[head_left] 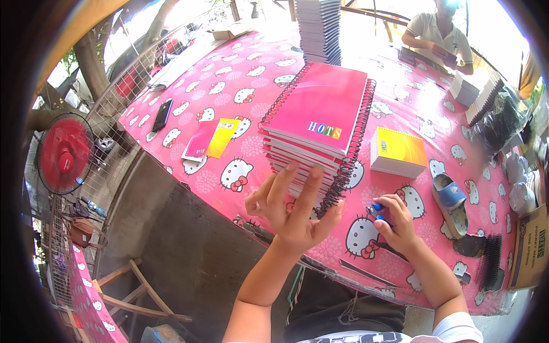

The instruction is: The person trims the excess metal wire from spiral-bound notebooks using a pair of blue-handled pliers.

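Near table edge: notebook stack (320, 131), left hand (294, 208) spread open, fingers against its front.
Right of stack: right hand (394, 220) closed on blue tool (377, 209).

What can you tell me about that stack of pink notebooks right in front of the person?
The stack of pink notebooks is a tall pile of spiral-bound books with glossy magenta covers that look like card. Dark wire coils run down their edges, some on the left side of the pile and some on the right. It stands near the front edge of the pink cartoon-cat tablecloth, leaning slightly. The left hand presses spread fingers against its near side; the right hand is apart from it.
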